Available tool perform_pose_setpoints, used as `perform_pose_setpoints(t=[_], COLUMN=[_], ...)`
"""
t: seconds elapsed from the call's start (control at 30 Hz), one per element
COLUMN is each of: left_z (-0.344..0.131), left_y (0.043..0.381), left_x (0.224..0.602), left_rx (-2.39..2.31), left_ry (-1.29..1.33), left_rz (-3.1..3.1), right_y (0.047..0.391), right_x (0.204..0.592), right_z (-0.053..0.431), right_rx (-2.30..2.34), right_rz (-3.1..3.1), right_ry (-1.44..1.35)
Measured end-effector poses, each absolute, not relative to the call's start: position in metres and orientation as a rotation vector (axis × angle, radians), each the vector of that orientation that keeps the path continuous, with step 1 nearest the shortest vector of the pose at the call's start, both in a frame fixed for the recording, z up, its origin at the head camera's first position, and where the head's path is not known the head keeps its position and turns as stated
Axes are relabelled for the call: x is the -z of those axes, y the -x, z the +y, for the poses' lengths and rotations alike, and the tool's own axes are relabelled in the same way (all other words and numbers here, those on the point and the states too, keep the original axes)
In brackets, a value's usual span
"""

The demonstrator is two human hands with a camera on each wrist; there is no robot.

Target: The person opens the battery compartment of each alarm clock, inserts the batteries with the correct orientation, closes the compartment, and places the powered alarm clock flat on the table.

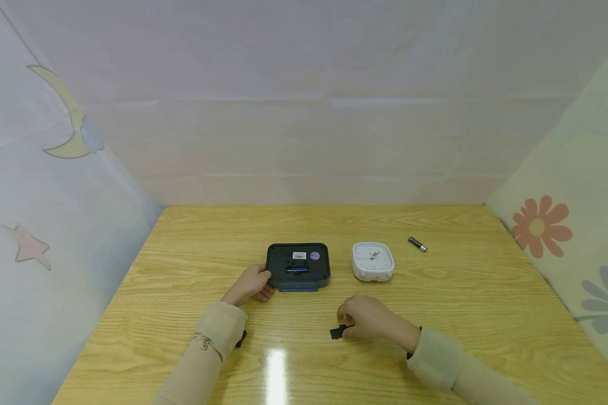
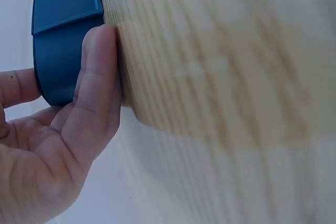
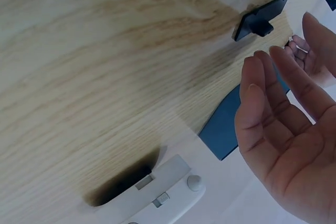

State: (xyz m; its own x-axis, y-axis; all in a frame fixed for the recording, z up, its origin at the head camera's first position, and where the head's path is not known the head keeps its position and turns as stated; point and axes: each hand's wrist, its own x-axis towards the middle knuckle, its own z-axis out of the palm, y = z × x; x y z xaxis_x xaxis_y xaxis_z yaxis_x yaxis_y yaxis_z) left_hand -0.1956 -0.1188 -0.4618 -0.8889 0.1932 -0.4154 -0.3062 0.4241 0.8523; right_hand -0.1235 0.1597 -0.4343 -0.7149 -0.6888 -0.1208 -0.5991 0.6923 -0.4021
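First, one dark rectangular case (image 1: 306, 263), on the table (image 1: 192, 247) left of the white clock (image 1: 372, 262); we record its back upward, long axis running left to right, a blue strip (image 1: 298, 287) along the edge nearest us. One blue battery (image 1: 298, 269), seated in its slot, parallel to that axis.

Item: left hand (image 1: 253, 283), gripping the case's near left corner, thumb on one side, fingers on the other.

Item: right hand (image 1: 370, 318), fingers loosely bent, nothing pinched. One small black cover (image 1: 337, 332) just beside its fingertips, long axis nearly left to right; overhead the two overlap, but we see a gap from the right wrist.

Item: loose battery (image 1: 418, 244), slanting, silver end toward us and to the right.

By view: overhead alone we find the battery slot, barcode label (image 1: 299, 255) and round purple sticker (image 1: 314, 255); at the right wrist, the cover's projecting tab (image 3: 260, 27) and the clock's round foot (image 3: 195, 183); at the left wrist, the case's blue flank.
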Motion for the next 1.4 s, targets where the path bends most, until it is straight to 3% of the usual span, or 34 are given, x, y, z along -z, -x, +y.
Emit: perform_pose_setpoints(t=[1.4], left_z=[-0.119], left_y=[0.196], left_x=[0.462], left_rx=[-1.474], left_ry=[0.077], left_rz=[2.232], right_y=[0.117], right_x=[0.446], right_z=[0.153], right_rx=[0.372], right_rz=[2.798], right_ry=[1.156])
